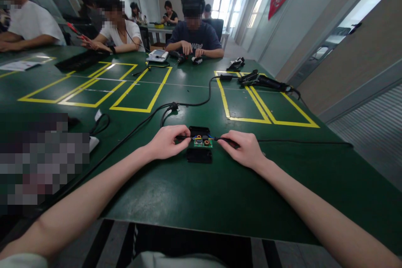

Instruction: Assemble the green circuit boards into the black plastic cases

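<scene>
A small green circuit board (198,144) with copper coils and coloured wires lies between my hands. Behind it is one black plastic case half (199,129), and in front of it sits the other case half (199,156). My left hand (171,142) pinches a black cable (182,137) at the board's left end. At the right end, the fingers of my right hand (241,147) are closed round another black cable (221,139), which runs on to the right across the table (176,192). Both hands are close to the board, one on each side.
A black cord (135,127) with a plug (173,106) crosses the table on the left. Farther back on the right lies a black corded device (266,81) over yellow tape outlines (251,119). Co-workers sit across the table, one (196,33) straight ahead. Part of the left side is pixelated.
</scene>
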Demonstrator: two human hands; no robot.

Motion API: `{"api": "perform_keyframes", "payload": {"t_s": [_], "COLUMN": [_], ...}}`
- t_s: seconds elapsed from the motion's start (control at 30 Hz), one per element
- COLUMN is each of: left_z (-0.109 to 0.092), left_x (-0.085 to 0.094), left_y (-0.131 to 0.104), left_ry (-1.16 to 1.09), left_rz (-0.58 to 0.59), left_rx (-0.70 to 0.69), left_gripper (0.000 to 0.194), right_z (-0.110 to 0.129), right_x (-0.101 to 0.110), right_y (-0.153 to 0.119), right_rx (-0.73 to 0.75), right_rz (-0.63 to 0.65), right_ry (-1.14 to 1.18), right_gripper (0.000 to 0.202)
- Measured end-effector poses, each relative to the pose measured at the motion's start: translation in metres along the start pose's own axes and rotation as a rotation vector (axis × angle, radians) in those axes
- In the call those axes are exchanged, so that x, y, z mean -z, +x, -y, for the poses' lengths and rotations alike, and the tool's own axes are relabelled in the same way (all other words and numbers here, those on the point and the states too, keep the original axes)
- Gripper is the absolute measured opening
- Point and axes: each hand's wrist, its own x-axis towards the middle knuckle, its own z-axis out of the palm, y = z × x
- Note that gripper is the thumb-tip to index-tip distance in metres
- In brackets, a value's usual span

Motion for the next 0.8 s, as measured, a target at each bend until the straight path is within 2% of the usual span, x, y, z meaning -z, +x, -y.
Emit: {"api": "perform_keyframes", "payload": {"t_s": [0.13, 0.27, 0.53, 0.8], "left_z": [-0.003, -0.001, 0.002, 0.004], "left_x": [0.005, 0.005, 0.000, 0.000], "left_y": [-0.004, -0.007, -0.009, -0.009], "left_ry": [0.009, 0.023, 0.073, 0.240], "left_rz": [-0.003, 0.052, 0.162, 0.165], "left_rx": [-0.073, -0.115, -0.121, -0.109], "left_gripper": [0.014, 0.014, 0.013, 0.013], "right_z": [0.008, 0.012, 0.006, 0.006], "right_x": [0.001, 0.002, -0.005, -0.009], "right_y": [-0.001, -0.001, -0.004, -0.002], "right_rx": [0.161, 0.224, 0.189, 0.106], "right_rz": [-0.106, -0.072, 0.127, 0.138], "right_ry": [0.021, 0.055, 0.104, 0.078], "right_gripper": [0.031, 0.029, 0.024, 0.024]}}
